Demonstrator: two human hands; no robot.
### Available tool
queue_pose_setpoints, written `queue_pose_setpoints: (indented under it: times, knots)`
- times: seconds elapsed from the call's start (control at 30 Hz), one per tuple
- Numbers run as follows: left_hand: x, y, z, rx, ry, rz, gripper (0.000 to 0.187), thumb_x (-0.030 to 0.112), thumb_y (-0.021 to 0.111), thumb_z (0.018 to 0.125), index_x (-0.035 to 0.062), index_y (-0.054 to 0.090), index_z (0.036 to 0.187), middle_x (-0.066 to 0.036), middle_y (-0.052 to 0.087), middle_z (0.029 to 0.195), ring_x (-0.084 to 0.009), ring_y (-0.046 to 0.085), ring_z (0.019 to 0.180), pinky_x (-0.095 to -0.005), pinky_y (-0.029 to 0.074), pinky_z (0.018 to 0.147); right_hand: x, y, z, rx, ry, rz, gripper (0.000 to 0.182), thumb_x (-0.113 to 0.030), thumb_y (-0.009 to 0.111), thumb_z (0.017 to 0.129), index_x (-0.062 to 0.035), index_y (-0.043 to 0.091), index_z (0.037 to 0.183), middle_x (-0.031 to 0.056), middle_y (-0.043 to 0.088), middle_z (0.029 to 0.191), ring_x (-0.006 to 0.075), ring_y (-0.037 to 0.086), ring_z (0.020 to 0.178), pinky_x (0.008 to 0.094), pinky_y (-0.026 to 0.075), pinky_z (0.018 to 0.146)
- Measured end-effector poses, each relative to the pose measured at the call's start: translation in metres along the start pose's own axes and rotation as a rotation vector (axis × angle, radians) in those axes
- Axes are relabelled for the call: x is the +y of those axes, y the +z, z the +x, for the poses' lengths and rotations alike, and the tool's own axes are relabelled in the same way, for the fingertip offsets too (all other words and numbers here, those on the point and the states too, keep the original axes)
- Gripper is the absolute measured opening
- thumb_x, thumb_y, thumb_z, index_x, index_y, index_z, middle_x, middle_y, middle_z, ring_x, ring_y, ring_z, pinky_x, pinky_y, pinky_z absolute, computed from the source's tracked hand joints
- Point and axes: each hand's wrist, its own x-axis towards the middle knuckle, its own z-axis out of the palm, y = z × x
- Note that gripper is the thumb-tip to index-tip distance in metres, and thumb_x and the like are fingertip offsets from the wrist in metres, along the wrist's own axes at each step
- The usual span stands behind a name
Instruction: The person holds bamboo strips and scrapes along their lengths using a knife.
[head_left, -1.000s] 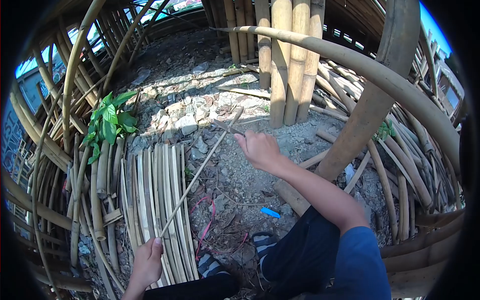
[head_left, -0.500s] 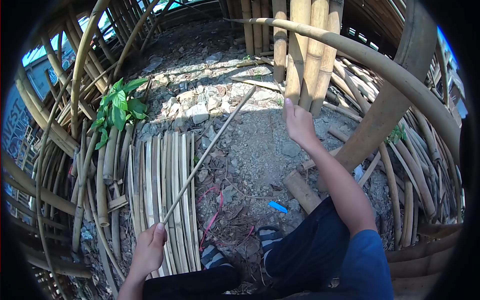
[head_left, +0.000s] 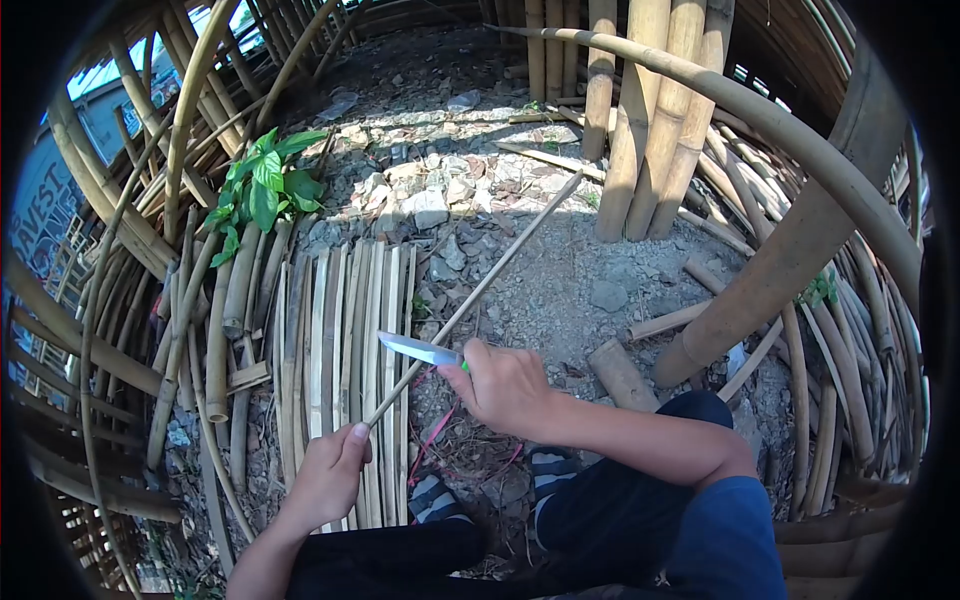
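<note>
Grey stony ground (head_left: 545,300) — bamboo poles (head_left: 672,110) standing beyond the knife (head_left: 420,349).

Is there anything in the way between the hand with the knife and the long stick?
Nothing visible stands between the right hand and the bamboo stick. Only the knife it holds crosses the stick in view; whether they touch, I can't tell.

Broad-leafed green plant (head_left: 265,190) upper left of frame, just above round tan bamboo lengths (head_left: 218,350). Pale blue wall with dark lettering (head_left: 42,225) at left edge. Thick upright tan bamboo poles (head_left: 662,125) upper right; thick brown bamboo post (head_left: 775,270) slants at right. Pale broken rocks (head_left: 430,207) upper centre, partly sunlit. Thin pink string (head_left: 433,443) lower centre.
</note>
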Motion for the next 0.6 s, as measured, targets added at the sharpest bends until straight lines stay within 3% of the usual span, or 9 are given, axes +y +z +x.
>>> queue_pose_setpoints:
  times: [0.1,0.2,0.27,0.37,0.43,0.6]
  knots:
    - [0.001,-0.001,-0.002,0.045,0.021,0.033,0.053,0.036,0.034,0.106,-0.0025,0.056,0.077,-0.017,0.051,0.059,-0.0301,0.053,0.057,-0.0417,0.042,0.061,0.007,-0.004,0.008,0.055,-0.057,-0.076,0.037,-0.03,0.059,0.097,-0.0014,0.05,0.076,0.0149,0.055,0.051,0.0314,0.061,0.047,0.0415,0.045,0.04]
    - [0.004,-0.004,-0.002,0.039,0.016,0.05,0.054,0.036,0.034,0.106,-0.0032,0.056,0.076,-0.019,0.051,0.058,-0.0326,0.053,0.057,-0.0429,0.043,0.061,0.025,-0.013,0.022,0.139,-0.142,-0.129,0.04,-0.034,0.055,0.099,-0.0012,0.051,0.075,0.0179,0.056,0.052,0.0356,0.062,0.049,0.0458,0.046,0.043]
    - [-0.002,-0.004,-0.004,0.053,0.013,0.057,0.055,0.036,0.034,0.106,-0.0036,0.056,0.076,-0.019,0.051,0.058,-0.0327,0.053,0.056,-0.0429,0.043,0.061,0.04,-0.029,0.041,0.067,0.353,-0.254,0.049,-0.04,0.046,0.101,-0.001,0.054,0.074,0.0201,0.06,0.054,0.0396,0.062,0.049,0.0513,0.05,0.048]
    - [-0.003,-0.005,-0.002,0.059,0.0,0.058,0.056,0.036,0.034,0.106,-0.0043,0.056,0.074,-0.019,0.051,0.057,-0.0328,0.053,0.055,-0.043,0.044,0.061,0.07,-0.045,0.048,0.113,0.363,-0.322,0.053,-0.044,0.041,0.103,-0.0009,0.056,0.076,0.0213,0.06,0.055,0.0432,0.062,0.051,0.0553,0.05,0.053]
    - [-0.004,-0.001,0.0,0.044,-0.01,0.05,0.056,0.036,0.034,0.106,-0.0044,0.057,0.074,-0.019,0.053,0.058,-0.032,0.054,0.056,-0.0429,0.044,0.061,0.041,-0.032,0.033,0.028,0.256,-0.216,0.047,-0.038,0.045,0.102,0.0007,0.053,0.077,0.021,0.058,0.056,0.0429,0.06,0.051,0.0529,0.047,0.05]
    - [0.002,-0.001,0.001,0.02,-0.013,0.043,0.055,0.035,0.034,0.106,-0.0038,0.056,0.074,-0.017,0.052,0.058,-0.0297,0.053,0.055,-0.0414,0.044,0.061,-0.001,-0.006,0.002,-0.009,-0.051,-0.127,0.04,-0.034,0.059,0.097,-0.0022,0.051,0.074,0.0136,0.056,0.05,0.0311,0.058,0.041,0.0431,0.045,0.038]
